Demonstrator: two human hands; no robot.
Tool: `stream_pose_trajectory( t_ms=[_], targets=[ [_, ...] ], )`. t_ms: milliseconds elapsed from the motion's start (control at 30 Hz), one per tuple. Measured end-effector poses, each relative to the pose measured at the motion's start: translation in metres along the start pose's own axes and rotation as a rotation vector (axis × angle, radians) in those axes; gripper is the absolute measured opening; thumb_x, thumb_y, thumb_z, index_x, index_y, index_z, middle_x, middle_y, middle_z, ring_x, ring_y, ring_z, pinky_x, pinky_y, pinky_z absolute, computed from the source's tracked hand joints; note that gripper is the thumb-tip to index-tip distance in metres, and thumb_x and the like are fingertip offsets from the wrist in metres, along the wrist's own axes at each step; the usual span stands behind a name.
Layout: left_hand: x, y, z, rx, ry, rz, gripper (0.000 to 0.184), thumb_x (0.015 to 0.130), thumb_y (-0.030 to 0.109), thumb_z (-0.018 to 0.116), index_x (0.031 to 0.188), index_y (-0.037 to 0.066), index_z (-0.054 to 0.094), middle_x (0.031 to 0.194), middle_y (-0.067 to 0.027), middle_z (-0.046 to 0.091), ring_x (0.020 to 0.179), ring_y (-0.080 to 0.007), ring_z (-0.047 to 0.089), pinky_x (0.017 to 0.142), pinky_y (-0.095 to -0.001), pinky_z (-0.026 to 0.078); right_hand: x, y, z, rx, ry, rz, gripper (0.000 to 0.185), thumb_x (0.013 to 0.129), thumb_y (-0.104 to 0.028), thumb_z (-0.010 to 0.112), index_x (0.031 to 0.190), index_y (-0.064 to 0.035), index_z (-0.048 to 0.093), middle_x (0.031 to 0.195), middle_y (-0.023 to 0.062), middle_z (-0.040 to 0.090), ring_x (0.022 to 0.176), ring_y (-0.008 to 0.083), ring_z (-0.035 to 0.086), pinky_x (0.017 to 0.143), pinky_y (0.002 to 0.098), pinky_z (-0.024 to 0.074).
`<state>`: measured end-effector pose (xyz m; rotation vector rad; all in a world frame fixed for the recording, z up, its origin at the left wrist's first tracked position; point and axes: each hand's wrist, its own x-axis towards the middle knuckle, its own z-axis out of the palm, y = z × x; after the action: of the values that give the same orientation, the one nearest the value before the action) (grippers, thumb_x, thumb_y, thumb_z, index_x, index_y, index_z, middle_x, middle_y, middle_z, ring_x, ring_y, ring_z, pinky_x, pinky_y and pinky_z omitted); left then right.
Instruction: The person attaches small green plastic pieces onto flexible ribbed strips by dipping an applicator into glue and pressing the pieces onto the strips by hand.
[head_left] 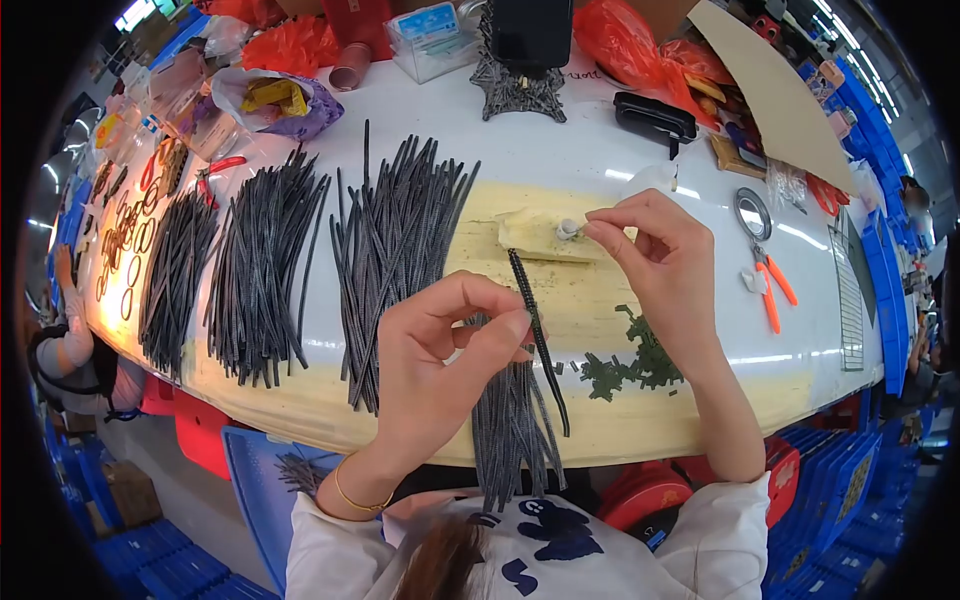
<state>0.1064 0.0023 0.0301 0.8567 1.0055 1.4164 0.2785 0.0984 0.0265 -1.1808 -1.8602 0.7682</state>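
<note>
Above the white tabletop [410, 112], left hand [437, 345] pinches a black strip [541, 343] (slim, ribbed), right hand [664, 258] a whitish piece [567, 230]

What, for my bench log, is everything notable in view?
table: 1, white and yellow, centre
strip bunches: 4, dark grey, table left to centre
thin strip: 1, black, front centre
short pieces: uncounted, dark green, front right
block: 1, pale yellow, centre
small piece: 1, whitish, at block
pliers: 1, orange-handled, right
rings: uncounted, dark, left
phone: 1, black, rear centre
plastic bags: several, red, rear
left hand: 1, bare, pinching thin strip
right hand: 1, bare, by block
</note>
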Motion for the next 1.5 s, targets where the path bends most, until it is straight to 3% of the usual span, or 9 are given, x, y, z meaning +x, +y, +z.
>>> stream_pose_trajectory(
  t_ms=[200,333,500,700,867,1000,1033,1167,1500],
  targets=[
    [0.001,-0.006,-0.002,0.081,0.035,0.079,0.006,0.076,-0.004,0.059,0.082,-0.002,0.062,0.076,-0.0044,0.060,0.066,-0.0093,0.052,0.064,-0.0190,0.048,-0.006,-0.005,0.004,-0.188,0.005,-0.085,0.010,0.087,-0.008,0.059,0.090,0.0014,0.060,0.081,0.0034,0.057,0.060,0.0082,0.045,0.053,0.0172,0.0362],
    [0.000,-0.006,-0.001,0.101,0.062,0.105,0.008,0.074,-0.004,0.060,0.081,-0.001,0.062,0.076,-0.0037,0.061,0.065,-0.0087,0.051,0.064,-0.0183,0.046,-0.025,-0.033,0.015,0.662,0.074,-0.057,0.012,0.095,-0.009,0.045,0.097,0.0019,0.048,0.087,0.0106,0.057,0.070,0.0153,0.057,0.063,0.0217,0.0489],
    [0.000,-0.008,-0.002,0.125,0.033,0.130,0.008,0.073,-0.004,0.060,0.081,-0.001,0.062,0.076,-0.0038,0.061,0.066,-0.0088,0.052,0.064,-0.0186,0.047,-0.036,-0.038,0.013,0.713,-0.073,-0.075,0.011,0.094,-0.001,0.039,0.104,0.0049,0.040,0.091,0.0162,0.059,0.077,0.0221,0.064,0.072,0.0283,0.0540],
    [0.000,-0.008,-0.002,0.130,0.037,0.123,0.008,0.073,-0.004,0.060,0.080,-0.001,0.062,0.076,-0.0036,0.061,0.066,-0.0087,0.051,0.063,-0.0190,0.047,-0.035,-0.037,0.014,0.705,-0.050,-0.063,0.010,0.093,0.000,0.041,0.102,0.0050,0.042,0.093,0.0155,0.059,0.074,0.0204,0.063,0.070,0.0254,0.0526],
    [-0.001,-0.006,-0.004,0.122,0.034,0.064,0.007,0.075,-0.004,0.060,0.082,-0.002,0.062,0.077,-0.0046,0.060,0.067,-0.0096,0.053,0.064,-0.0202,0.048,-0.019,-0.025,0.008,0.422,0.120,-0.192,0.009,0.093,0.001,0.041,0.101,0.0046,0.043,0.096,0.0153,0.058,0.074,0.0197,0.062,0.068,0.0247,0.0518],
    [0.002,-0.005,-0.006,-0.052,0.000,-0.036,0.007,0.079,-0.003,0.058,0.085,-0.003,0.061,0.078,-0.0061,0.060,0.068,-0.0107,0.054,0.064,-0.0213,0.049,-0.001,-0.004,0.007,-0.489,-0.071,-0.236,0.010,0.093,0.001,0.041,0.102,0.0041,0.044,0.099,0.0154,0.057,0.075,0.0193,0.061,0.067,0.0232,0.0506],
    [0.002,-0.004,-0.006,-0.052,0.003,-0.034,0.007,0.079,-0.003,0.058,0.085,-0.003,0.061,0.078,-0.0061,0.060,0.068,-0.0107,0.054,0.064,-0.0213,0.049,-0.002,-0.007,0.008,-0.488,-0.074,-0.239,0.010,0.093,0.001,0.041,0.102,0.0041,0.044,0.099,0.0154,0.057,0.075,0.0193,0.061,0.067,0.0232,0.0506],
    [0.003,-0.004,-0.007,-0.104,-0.010,-0.034,0.007,0.081,-0.002,0.057,0.088,-0.003,0.060,0.078,-0.0072,0.059,0.069,-0.0113,0.055,0.064,-0.0222,0.050,-0.024,-0.029,0.007,0.555,-0.044,-0.191,0.015,0.098,-0.013,0.039,0.100,0.0012,0.043,0.097,0.0169,0.055,0.082,0.0223,0.060,0.069,0.0295,0.0542],
    [0.003,-0.005,-0.007,-0.109,-0.015,-0.019,0.008,0.081,-0.002,0.057,0.089,-0.003,0.060,0.079,-0.0071,0.059,0.070,-0.0110,0.054,0.064,-0.0222,0.050,-0.033,-0.039,0.010,0.621,-0.160,-0.110,0.020,0.099,-0.017,0.036,0.100,0.0016,0.041,0.096,0.0175,0.055,0.083,0.0236,0.061,0.080,0.0397,0.0560]
  ],
)
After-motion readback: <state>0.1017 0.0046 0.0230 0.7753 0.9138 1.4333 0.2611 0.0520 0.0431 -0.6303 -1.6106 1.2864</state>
